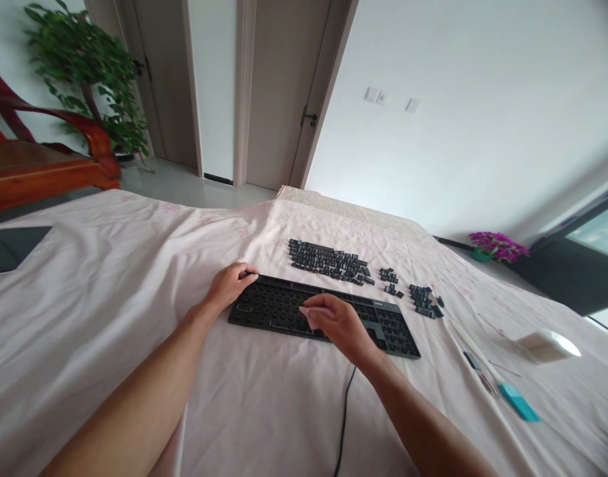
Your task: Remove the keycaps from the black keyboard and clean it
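A black keyboard with its keycaps off lies slantwise on the pale pink cloth. My left hand grips its upper left corner, thumb on top. Over the middle of the keyboard, my right hand pinches a small pale wipe, whose tip is at the bare key bed; whether it touches cannot be made out. Behind the keyboard the loose keycaps lie in rows, with smaller groups of keycaps and keycaps to the right.
A black cable runs from the keyboard towards me. On the right lie a teal-handled brush, a slim dark tool and a pack of white tissues or wipes. A dark flat panel lies at far left, near a wooden chair.
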Demonstrator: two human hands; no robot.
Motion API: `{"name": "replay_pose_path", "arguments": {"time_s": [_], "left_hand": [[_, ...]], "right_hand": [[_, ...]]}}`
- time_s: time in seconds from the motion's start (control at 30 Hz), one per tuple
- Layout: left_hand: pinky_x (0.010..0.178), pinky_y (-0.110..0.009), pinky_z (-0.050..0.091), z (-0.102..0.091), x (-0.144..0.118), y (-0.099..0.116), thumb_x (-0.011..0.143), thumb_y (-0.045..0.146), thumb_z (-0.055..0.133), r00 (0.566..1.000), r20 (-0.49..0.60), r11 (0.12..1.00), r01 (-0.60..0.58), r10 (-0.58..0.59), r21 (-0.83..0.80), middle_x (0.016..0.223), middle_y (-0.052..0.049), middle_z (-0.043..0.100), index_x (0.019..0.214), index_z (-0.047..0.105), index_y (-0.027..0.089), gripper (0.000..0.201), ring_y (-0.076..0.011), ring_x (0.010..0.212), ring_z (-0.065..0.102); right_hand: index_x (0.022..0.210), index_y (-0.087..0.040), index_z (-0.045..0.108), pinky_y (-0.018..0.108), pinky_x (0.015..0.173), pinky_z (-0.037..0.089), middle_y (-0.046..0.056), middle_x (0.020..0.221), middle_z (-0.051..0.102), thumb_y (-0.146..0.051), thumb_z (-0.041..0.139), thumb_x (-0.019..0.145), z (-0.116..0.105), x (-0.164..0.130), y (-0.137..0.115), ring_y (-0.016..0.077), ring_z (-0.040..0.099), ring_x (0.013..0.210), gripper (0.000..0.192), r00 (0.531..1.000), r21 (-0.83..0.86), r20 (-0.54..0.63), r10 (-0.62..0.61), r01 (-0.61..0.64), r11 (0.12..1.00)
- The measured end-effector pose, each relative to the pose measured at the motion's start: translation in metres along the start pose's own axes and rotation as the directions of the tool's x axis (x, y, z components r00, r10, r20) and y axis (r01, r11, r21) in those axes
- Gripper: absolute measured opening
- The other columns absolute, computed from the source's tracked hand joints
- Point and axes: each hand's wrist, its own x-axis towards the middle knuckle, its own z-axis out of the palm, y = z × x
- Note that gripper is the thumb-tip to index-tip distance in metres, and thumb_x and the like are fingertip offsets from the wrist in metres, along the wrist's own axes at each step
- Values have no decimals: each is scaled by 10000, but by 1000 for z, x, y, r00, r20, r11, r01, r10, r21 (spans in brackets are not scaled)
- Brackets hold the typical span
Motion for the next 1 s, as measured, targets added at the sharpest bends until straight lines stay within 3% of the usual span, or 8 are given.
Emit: {"name": "replay_pose_path", "arguments": {"time_s": [0.07, 0.17, 0.3, 0.43, 0.67, 1.0], "left_hand": [[719, -258, 475, 0, 0, 1, 800, 375, 523, 1000, -1, 1000, 10, -10, 1, 921, -5, 716, 951, 694, 240, 265, -184, 815, 641], [723, -255, 482, 1, 0, 1, 800, 368, 521, 1000, 6, 1000, 18, -18, -16, 926, -7, 719, 954, 692, 238, 264, -182, 814, 643], [730, -248, 488, 2, 1, 1, 797, 356, 520, 1000, 8, 1000, 19, -19, -24, 931, -4, 722, 952, 691, 237, 260, -176, 809, 644], [722, -248, 488, 1, 1, 1, 790, 353, 522, 1000, 1, 1000, 22, -22, -15, 930, -3, 720, 935, 696, 237, 254, -176, 797, 638], [739, -259, 484, 1, 1, 0, 798, 349, 518, 1000, -1, 1000, 6, -6, -15, 938, -1, 716, 936, 697, 245, 250, -179, 808, 638], [738, -265, 477, 1, 0, -2, 799, 366, 532, 1000, -2, 1000, 2, -3, -9, 923, 0, 717, 947, 699, 250, 251, -183, 817, 641]], "right_hand": [[923, -189, 666, 266, 718, 481, 53, 885, 655, -267, 584, 870, 10, 5, -1, 159, 614, 805, 125, 981, -207, -18, -194, 186, 960], [953, -210, 679, 281, 846, 457, 51, 971, 635, -119, 490, 906, 28, 12, -5, 162, 580, 925, 215, 903, -454, 134, -408, 422, 785], [998, -194, 652, 276, 817, 449, 57, 985, 609, -52, 490, 894, 53, 19, -12, 174, 525, 938, 239, 822, -631, 382, -422, 565, 531], [934, -186, 642, 281, 742, 440, 62, 970, 591, -40, 519, 867, 65, 28, -17, 193, 491, 898, 202, 781, -702, 499, -375, 618, 354], [828, -190, 640, 287, 661, 411, 66, 909, 591, 24, 507, 806, 53, 24, -18, 200, 492, 866, 252, 800, -740, 512, -314, 596, 312], [803, -191, 660, 275, 657, 404, 67, 890, 607, 72, 476, 745, 12, 0, -11, 198, 516, 863, 326, 884, -824, 427, -188, 466, 321]]}}
